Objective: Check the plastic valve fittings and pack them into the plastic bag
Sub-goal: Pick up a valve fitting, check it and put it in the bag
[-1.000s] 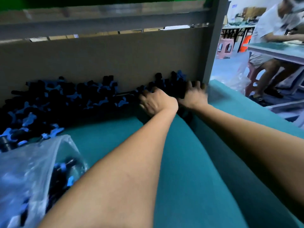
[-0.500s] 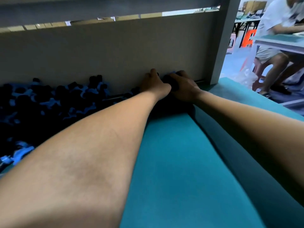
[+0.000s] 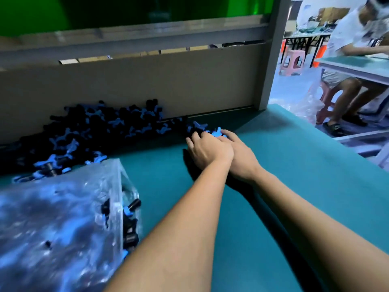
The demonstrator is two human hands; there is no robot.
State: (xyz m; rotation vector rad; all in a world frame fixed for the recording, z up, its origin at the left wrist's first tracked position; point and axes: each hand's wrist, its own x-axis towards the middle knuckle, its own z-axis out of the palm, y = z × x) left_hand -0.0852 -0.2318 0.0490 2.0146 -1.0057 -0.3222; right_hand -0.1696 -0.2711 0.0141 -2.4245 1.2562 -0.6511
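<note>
A pile of black valve fittings with blue handles (image 3: pixel 94 131) lies along the back of the teal table (image 3: pixel 284 186). My left hand (image 3: pixel 207 151) and my right hand (image 3: pixel 240 159) lie side by side, the left partly over the right. Their fingers curl over a small bunch of fittings (image 3: pixel 200 128) at the pile's right end. A clear plastic bag (image 3: pixel 63 218) with several fittings inside lies at the front left, its mouth towards my left forearm.
A cardboard wall (image 3: pixel 147 85) backs the pile, with a grey post (image 3: pixel 271 60) at its right end. Past the table's right edge, another person (image 3: pixel 357 39) sits at a second table, near a pink stool (image 3: pixel 292 62) and loose plastic on the floor.
Both hands have drawn back from the cardboard wall towards me, dragging a small bunch of fittings along. The view has dropped, so the bag shows again.
</note>
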